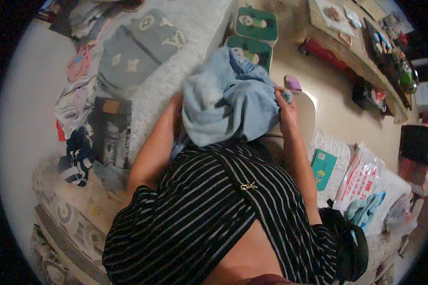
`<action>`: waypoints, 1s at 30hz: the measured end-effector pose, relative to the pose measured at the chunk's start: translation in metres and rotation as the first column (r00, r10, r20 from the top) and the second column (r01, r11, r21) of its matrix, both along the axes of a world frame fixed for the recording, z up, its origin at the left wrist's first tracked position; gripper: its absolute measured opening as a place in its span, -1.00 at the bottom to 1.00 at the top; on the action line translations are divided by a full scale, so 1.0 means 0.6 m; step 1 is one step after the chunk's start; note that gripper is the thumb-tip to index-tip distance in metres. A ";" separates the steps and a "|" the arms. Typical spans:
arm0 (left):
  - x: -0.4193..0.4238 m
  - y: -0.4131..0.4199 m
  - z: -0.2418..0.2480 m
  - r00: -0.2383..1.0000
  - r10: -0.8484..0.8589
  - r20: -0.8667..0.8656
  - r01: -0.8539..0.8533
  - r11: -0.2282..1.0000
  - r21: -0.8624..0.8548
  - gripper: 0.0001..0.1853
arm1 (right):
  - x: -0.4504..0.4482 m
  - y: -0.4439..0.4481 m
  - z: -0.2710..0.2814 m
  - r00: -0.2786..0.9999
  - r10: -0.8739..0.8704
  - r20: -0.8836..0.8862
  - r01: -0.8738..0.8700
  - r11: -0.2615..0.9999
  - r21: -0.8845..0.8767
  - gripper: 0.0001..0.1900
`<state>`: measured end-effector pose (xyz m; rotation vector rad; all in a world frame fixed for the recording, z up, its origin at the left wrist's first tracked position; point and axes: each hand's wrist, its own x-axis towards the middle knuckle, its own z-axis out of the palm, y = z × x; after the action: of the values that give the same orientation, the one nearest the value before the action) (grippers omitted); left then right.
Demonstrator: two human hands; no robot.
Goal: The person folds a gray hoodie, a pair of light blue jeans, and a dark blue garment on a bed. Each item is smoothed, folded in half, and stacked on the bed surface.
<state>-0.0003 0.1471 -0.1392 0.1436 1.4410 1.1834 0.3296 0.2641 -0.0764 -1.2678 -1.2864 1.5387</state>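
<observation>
A bunched light blue garment [232,103], apparently denim, is spread in loose folds between my two hands, just in front of my body. At its right edge, my right hand [286,105] pinches the cloth, and a small wad of it shows between thumb and fingers. My left hand [179,99] reaches behind the garment's left side. The cloth hides its fingers, so its grip cannot be seen. On the sofa to my left lie dark folded jeans [112,131] with a brown waist patch and a grey-blue garment [135,53] with pale patches.
Two green-topped storage boxes [255,24] stand ahead beside the sofa [185,64]. A low table [360,57] bearing several items is at the far right. To my right lie a green book [324,169], a plastic bag [360,174] and a blue cloth [366,210]. A purple slipper [292,83] is on the floor.
</observation>
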 end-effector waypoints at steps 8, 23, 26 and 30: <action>0.053 -0.115 0.110 0.951 -0.185 -0.248 0.205 0.977 0.061 -0.31 | 0.094 -0.022 -0.002 0.976 -0.125 0.175 0.138 0.988 -0.064 -0.65; -0.036 0.015 0.338 0.793 0.275 -0.543 0.030 0.873 0.486 -0.56 | 0.502 0.173 0.187 0.719 -0.519 -0.462 0.685 0.641 0.346 -0.66; -0.012 -0.021 0.395 0.786 0.363 -0.501 0.062 0.759 0.648 -0.60 | 0.566 0.120 0.175 0.750 -0.551 -0.366 0.660 0.579 0.479 -0.64; -0.038 -0.103 0.416 0.236 -0.345 -0.908 0.918 0.386 0.092 -0.67 | 0.713 0.012 0.116 0.705 -0.667 -0.243 0.703 0.702 0.113 -0.60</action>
<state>-0.0232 0.0855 0.1102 1.8953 1.2897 0.7197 0.7576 0.2710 -0.0070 -1.2421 -0.6813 0.9215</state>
